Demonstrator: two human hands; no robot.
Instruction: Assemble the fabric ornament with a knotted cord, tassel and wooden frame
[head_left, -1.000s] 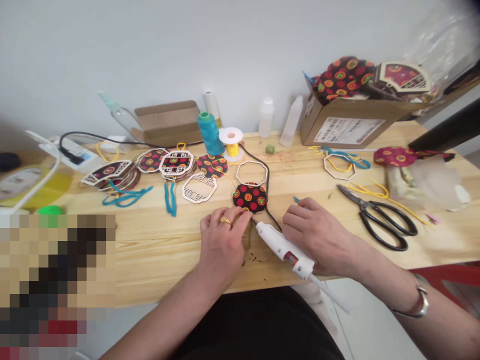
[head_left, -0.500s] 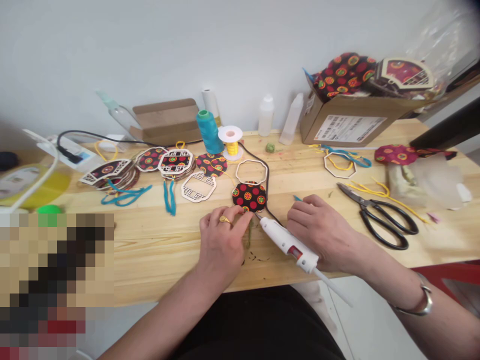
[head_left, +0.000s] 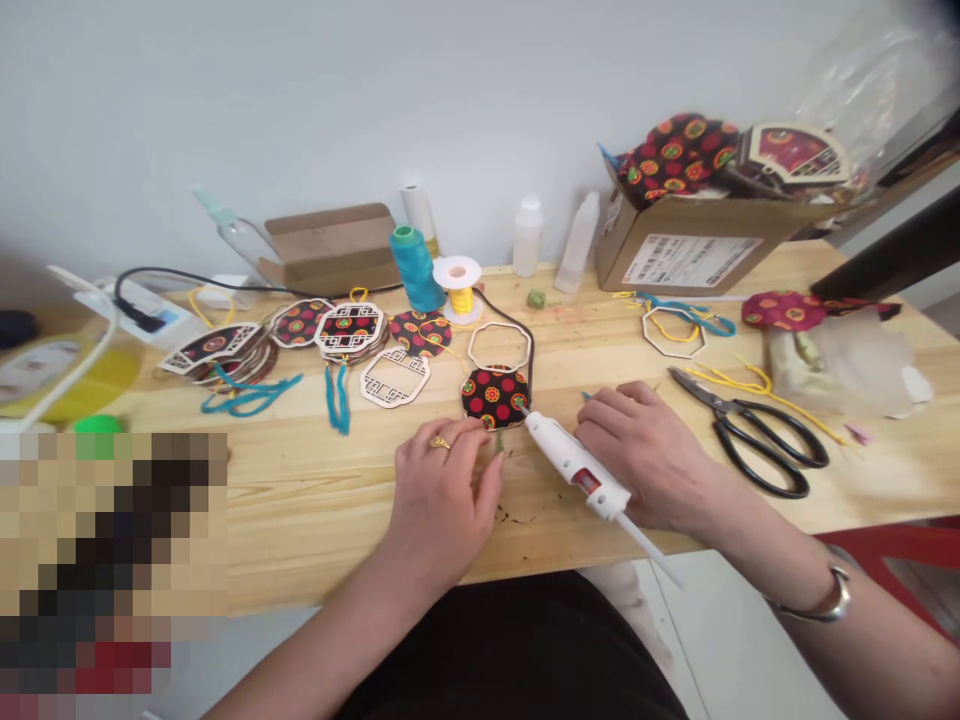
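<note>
A patterned fabric-covered piece (head_left: pixel 495 397), black with red and yellow flowers, lies flat on the table ahead of me. The fingertips of my left hand (head_left: pixel 444 490) touch its lower edge, with the thumb held apart and the fingers stretched out. A short green cord (head_left: pixel 500 440) shows below the piece, partly hidden by the hand. My right hand (head_left: pixel 645 450) is wrapped around a white hot glue gun (head_left: pixel 574 462), whose nozzle meets the right edge of the fabric. From its back sticks a glue stick (head_left: pixel 651 548). A bare frame (head_left: pixel 499 346) lies just beyond the fabric piece.
Lattice frames (head_left: pixel 395 378) and finished pendants (head_left: pixel 351 332) lie leftward. Behind stand a teal thread cone (head_left: pixel 416 270), a yellow spool (head_left: pixel 459 285) and bottles (head_left: pixel 528 237). Scissors (head_left: pixel 739 415) lie right, below a cardboard box (head_left: pixel 675 245). A black cable (head_left: pixel 529 345) runs past the frame.
The glue gun's nozzle has moved from the bottom of the fabric piece up to its right edge. My left thumb has come away from the lower edge and spread apart.
</note>
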